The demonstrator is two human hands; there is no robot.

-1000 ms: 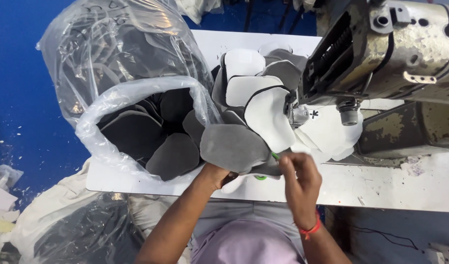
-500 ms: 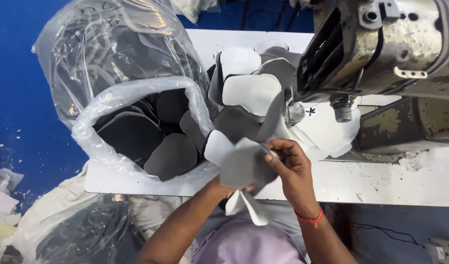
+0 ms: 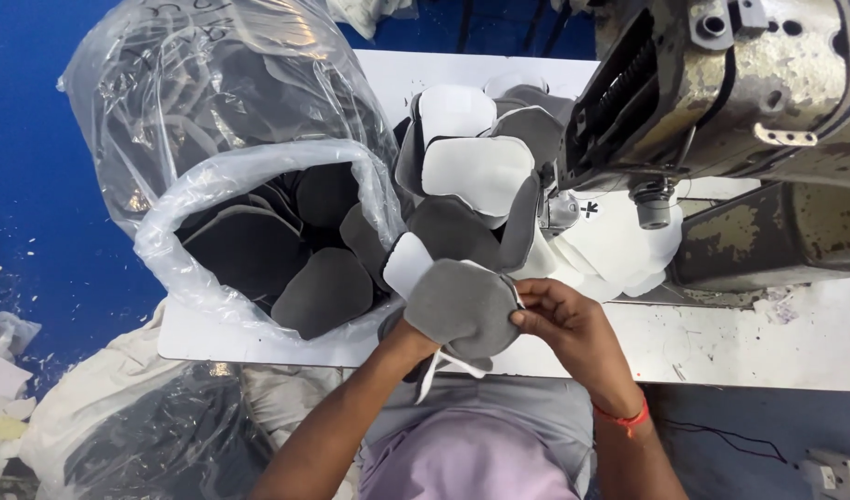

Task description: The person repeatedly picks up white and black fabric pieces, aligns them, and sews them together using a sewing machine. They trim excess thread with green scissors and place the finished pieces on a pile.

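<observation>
A grey fabric piece (image 3: 462, 306) with a white underside is held up in front of me over the table's near edge. My right hand (image 3: 562, 319) pinches its right edge with the fingers closed. My left hand (image 3: 399, 344) is almost wholly hidden behind the piece and grips it from below. White straps dangle from the piece toward my lap. Just beyond it lies a chain of similar grey and white pieces (image 3: 476, 176), running to the needle area of the sewing machine (image 3: 721, 102).
A clear plastic bag (image 3: 258, 241) full of dark grey pieces stands open at the left on the white table (image 3: 740, 343). More white pieces (image 3: 619, 250) lie under the machine head. Another plastic bag (image 3: 138, 435) and scraps sit on the blue floor at lower left.
The grey piece was lifted off the table and turned toward me. My right hand shifted from its lower edge to its right edge. My left hand slid behind it.
</observation>
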